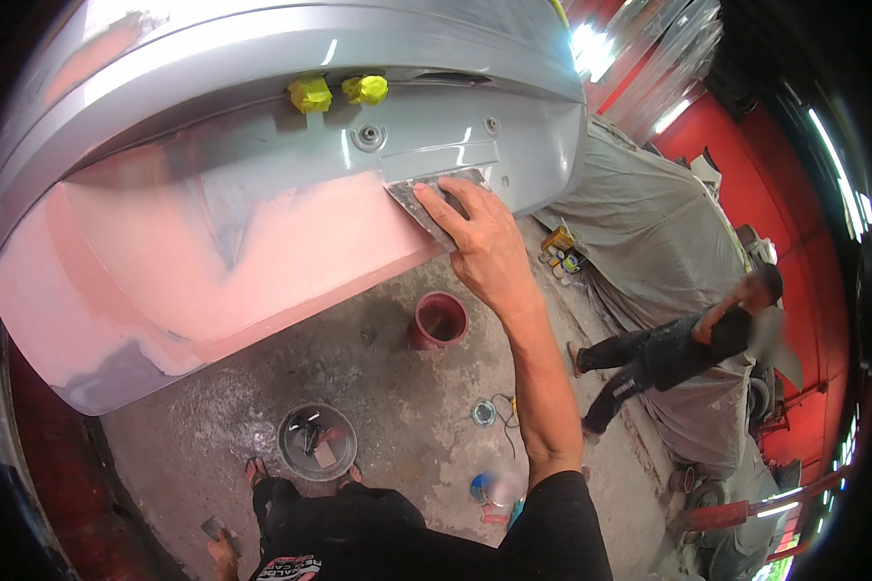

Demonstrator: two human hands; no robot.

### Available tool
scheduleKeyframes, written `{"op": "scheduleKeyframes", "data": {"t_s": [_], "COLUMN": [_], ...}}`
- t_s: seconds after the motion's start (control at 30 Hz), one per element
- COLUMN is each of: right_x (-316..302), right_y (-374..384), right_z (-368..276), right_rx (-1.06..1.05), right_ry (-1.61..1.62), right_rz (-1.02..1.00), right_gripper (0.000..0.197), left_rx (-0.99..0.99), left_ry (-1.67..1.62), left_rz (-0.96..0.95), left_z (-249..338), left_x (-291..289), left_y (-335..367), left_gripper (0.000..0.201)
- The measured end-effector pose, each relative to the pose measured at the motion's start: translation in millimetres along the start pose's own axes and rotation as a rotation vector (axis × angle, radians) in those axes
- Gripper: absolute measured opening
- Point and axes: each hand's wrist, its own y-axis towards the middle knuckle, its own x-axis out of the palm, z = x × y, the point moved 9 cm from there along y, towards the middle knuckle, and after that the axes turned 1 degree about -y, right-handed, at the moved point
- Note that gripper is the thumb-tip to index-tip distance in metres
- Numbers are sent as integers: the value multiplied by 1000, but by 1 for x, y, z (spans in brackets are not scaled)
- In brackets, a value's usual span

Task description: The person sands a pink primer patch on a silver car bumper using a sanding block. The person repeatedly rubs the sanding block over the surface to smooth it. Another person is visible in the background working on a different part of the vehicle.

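My right hand [487, 237] presses a dark sheet of sandpaper [419, 215] flat against the car's rear panel [291, 247], at the right end of a pink filler patch. The sheet looks stiff; whether a block lies under it is hidden by my fingers. Around the pink area the panel is grey, with a bare grey patch at its lower left corner. Low at my left side, my left hand [225, 556] is closed on a small dark flat piece [212, 528], whose kind I cannot make out.
Two yellow masked knobs [337, 92] stick out of the panel. Below stand a red bucket [439, 320] and, between my feet, a grey basin [291, 447] with tools. Cans [559, 254] and a corded tool [484, 413] lie right. A person [688, 349] walks beside a covered car [639, 213].
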Motion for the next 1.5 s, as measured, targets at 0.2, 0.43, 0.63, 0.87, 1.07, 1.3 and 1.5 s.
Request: {"op": "scheduleKeyframes", "data": {"t_s": [0.2, 0.43, 0.63, 0.87, 1.07, 1.3, 1.5], "right_x": [0, -1, -19, -2, 2, -13, -22], "right_y": [-23, -79, -23, -4, -12, -86, -212], "right_z": [-1, -14, 8, 15, 13, -13, -17], "right_rx": [-45, 49, 16, -40, -84, -51, 1045], "right_ry": [81, 79, 28, 20, 113, 50, 1228], "right_rz": [-115, -224, -30, -18, -81, -169, 67], "right_gripper": [79, 79, 80, 83, 79, 71, 35], "left_rx": [132, 122, 179, 72, 317, 621, 742], "left_ry": [12, 89, 167, -34, 141, -374, -1025], "left_rz": [76, 217, 124, 97, -6, -629, -1053], "left_z": [20, 7, 12, 5, 72, 292, 466], "left_x": [-11, -11, -7, -5, -6, 50, 72], "left_y": [-9, 20, 28, -1, -45, -180, -371], "left_gripper": [55, 59, 60, 59, 56, 40, 41]}}
